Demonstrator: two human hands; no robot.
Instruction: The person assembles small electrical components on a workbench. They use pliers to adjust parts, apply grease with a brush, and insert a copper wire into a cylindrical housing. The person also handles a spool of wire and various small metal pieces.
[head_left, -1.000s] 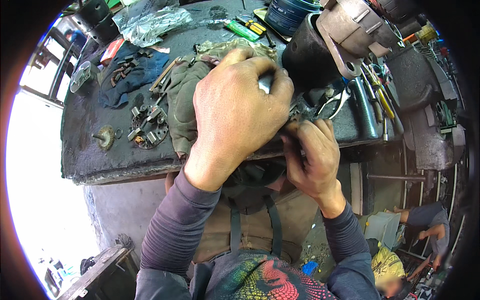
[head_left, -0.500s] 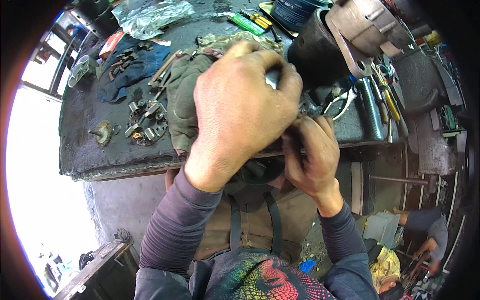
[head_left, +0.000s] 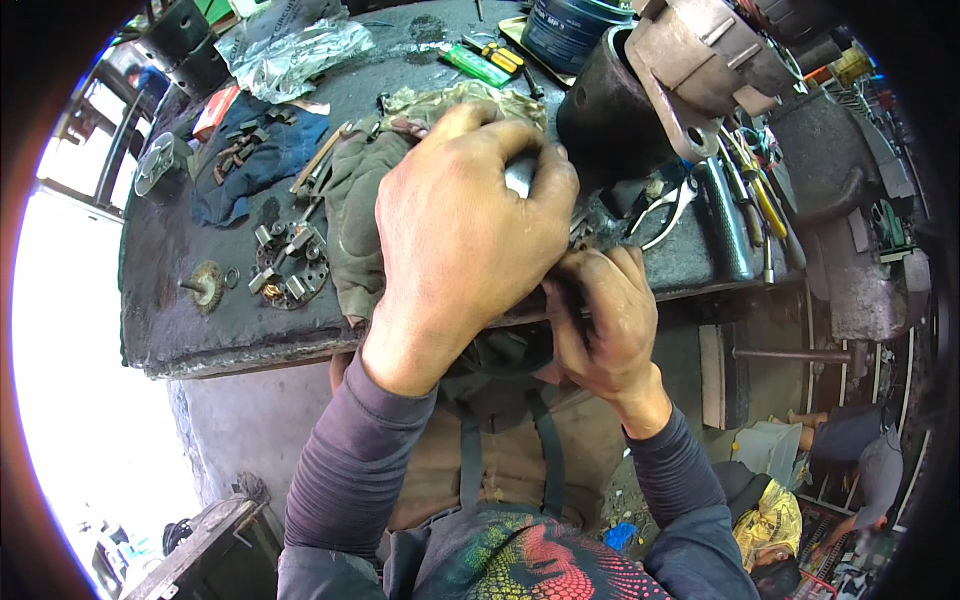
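Over the front edge of the bench, my left hand [head_left: 470, 235] is curled with its back toward me, fingers and thumb bent round a shiny metal piece [head_left: 518, 178]. Only a small patch of that piece shows in the gap by the thumb. Lower and to the right, my right hand [head_left: 610, 320] has its fingers bent together at the underside of my left hand. What they pinch is dark and mostly hidden. A greenish-grey rag [head_left: 360, 215] lies just left of my left hand, with a paler cloth [head_left: 455, 98] beyond it.
A round brush-holder plate [head_left: 290, 265] and a wire wheel brush [head_left: 205, 287] lie left. Carbon brushes rest on a blue cloth [head_left: 265, 150]. A black cylinder [head_left: 610, 115], a metal housing [head_left: 690, 60], pliers [head_left: 672, 215] and screwdrivers [head_left: 765, 200] stand or lie right. Another person [head_left: 775, 525] is lower right.
The whole view has shifted a little, with bench items on the right now further left. Both hands keep nearly the same pose and stay close together.
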